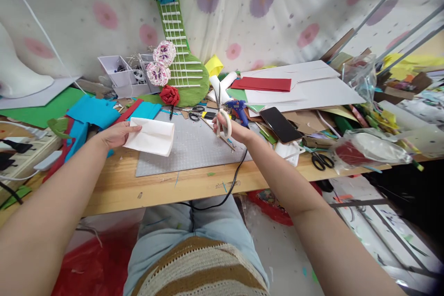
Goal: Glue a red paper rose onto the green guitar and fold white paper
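Left hand [118, 134] pinches white sheet [151, 137] at mat [196, 150] edge; right hand [231, 130] grips scissors [219, 104].

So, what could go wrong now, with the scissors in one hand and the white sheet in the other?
1. The scissors in the right hand point up; a slip while bringing them to the white sheet might nick the left hand holding it.
2. The black cord hangs off the table edge beside the right forearm; the arm could snag it and perhaps drag the blue glue gun.
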`<state>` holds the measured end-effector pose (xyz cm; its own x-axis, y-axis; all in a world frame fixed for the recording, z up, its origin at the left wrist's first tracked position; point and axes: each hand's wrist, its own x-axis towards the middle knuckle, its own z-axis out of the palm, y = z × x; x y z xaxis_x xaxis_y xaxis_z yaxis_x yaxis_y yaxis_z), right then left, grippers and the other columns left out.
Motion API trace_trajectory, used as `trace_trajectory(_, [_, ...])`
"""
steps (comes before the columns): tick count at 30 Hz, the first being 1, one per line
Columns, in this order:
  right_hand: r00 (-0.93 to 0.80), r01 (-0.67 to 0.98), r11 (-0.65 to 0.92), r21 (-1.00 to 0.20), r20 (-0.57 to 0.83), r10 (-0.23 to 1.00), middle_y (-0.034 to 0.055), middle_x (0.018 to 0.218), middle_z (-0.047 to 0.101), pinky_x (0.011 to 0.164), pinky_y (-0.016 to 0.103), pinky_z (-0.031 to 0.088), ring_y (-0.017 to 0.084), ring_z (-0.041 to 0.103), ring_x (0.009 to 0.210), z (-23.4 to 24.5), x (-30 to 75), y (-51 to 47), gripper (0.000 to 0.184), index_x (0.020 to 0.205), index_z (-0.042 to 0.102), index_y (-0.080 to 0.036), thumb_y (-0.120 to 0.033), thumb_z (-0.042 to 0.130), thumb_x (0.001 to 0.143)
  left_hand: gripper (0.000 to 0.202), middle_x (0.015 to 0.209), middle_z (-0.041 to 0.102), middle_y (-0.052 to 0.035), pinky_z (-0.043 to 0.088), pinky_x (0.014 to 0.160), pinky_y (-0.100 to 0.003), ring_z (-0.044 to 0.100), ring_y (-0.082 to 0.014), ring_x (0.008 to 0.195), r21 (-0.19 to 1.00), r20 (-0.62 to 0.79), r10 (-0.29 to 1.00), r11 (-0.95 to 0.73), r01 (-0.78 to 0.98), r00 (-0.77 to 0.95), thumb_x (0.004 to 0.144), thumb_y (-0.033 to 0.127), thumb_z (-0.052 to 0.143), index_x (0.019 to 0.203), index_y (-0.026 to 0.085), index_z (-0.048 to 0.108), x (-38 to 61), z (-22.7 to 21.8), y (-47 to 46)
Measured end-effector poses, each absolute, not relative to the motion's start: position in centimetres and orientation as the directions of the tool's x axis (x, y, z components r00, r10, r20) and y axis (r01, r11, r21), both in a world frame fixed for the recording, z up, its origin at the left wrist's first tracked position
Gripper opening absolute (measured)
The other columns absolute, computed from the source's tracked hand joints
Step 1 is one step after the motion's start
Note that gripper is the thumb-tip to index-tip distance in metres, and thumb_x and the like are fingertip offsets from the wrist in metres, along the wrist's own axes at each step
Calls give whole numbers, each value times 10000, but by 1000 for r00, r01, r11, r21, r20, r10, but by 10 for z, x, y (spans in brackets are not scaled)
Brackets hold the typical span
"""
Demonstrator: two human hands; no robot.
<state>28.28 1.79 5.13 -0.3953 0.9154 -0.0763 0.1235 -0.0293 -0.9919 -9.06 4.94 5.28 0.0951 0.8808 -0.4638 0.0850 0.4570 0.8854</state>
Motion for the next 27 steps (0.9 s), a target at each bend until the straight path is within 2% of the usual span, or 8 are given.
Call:
trace_trajectory(2, [-564,-54,-149,-987,-93,821,-5,720,500,738,294,444,126,538,695,55,277,20,547,901,520,-153,-648,288,876,395,759,731,-86,569,649,-330,671,-227,689,896,-442,895,438,70,60,535,240,820,878,137,654,-94,54,49])
trace_trajectory(4, [-737,-104,-276,-956,-112,666,16,705,522,717,310,446,148,558,698,61,274,20,707,932,559,-120,-705,167,861,401,765,732,-77,567,647,-311,666,-212,679,902,-430,901,427,58,54,524,229,826,875,137,654,-98,54,48])
trace_trajectory(7, [-880,1,-403,-915,-192,434,48,680,555,668,323,445,170,571,674,66,268,17,866,939,589,-77,-739,40,832,446,785,736,-70,564,649,-293,665,-209,702,904,-428,901,425,50,65,487,241,848,880,143,659,-104,51,47])
trace_trajectory(10, [-906,132,-421,-897,-282,317,67,664,581,622,311,458,182,586,648,59,260,16,928,920,598,-78,-790,19,777,461,806,738,-69,563,640,-297,667,-218,723,906,-423,904,420,61,57,486,258,849,895,152,664,-106,48,47])
trace_trajectory(18, [-922,217,-395,-892,-321,218,94,672,599,651,328,503,197,610,673,38,255,22,1046,996,590,-49,-837,-22,684,382,757,731,-64,559,714,-314,674,-243,824,899,-431,902,427,101,23,559,267,810,893,151,666,-100,49,44])
trace_trajectory(27, [-920,237,-407,-882,-338,197,101,686,601,669,342,514,197,616,664,39,256,21,1117,1013,590,-39,-818,-116,634,400,740,728,-75,559,775,-341,673,-267,880,905,-419,907,414,97,41,524,288,829,859,150,660,-97,49,43])
